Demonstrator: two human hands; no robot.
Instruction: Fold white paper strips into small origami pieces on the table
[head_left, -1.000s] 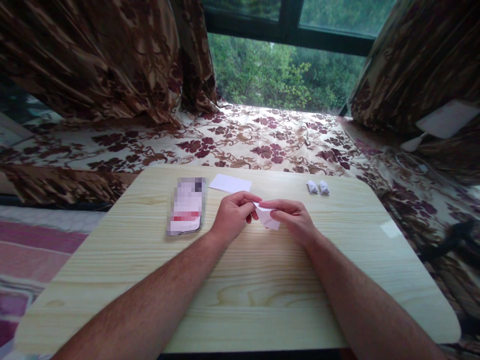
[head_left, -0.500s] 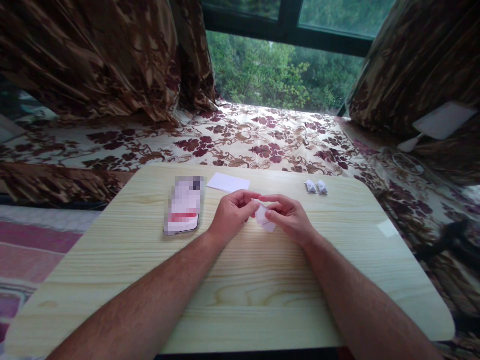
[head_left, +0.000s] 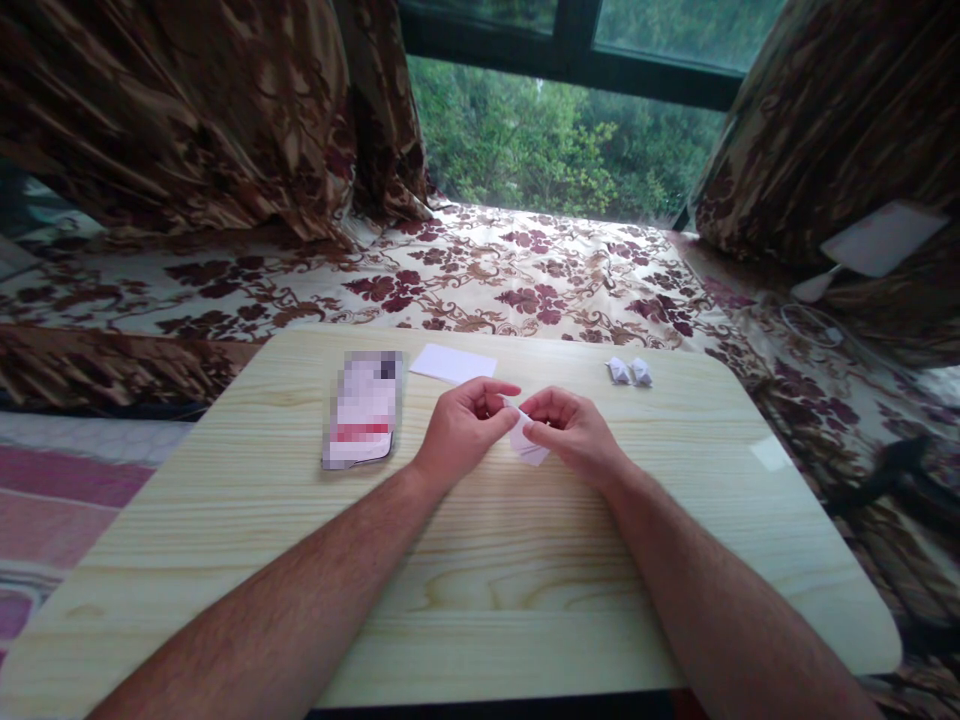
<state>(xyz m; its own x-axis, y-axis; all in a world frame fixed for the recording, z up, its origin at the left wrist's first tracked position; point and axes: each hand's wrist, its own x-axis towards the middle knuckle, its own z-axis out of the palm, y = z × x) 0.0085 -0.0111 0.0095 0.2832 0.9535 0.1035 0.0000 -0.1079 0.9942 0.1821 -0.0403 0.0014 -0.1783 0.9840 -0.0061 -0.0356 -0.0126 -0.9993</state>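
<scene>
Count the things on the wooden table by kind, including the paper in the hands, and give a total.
small folded paper shapes: 2
flat white sheet: 1
part-folded paper, held by left hand and right hand: 1
phone: 1
Total: 5

Table (head_left: 750,540) bare and passable right of the right hand (head_left: 576,437) and at the near-left corner; no way between it and the left hand (head_left: 459,432), both pinching a folded paper (head_left: 527,445); far side holds phone (head_left: 361,410), flat white sheet (head_left: 453,363), two small folded pieces (head_left: 628,371).
</scene>
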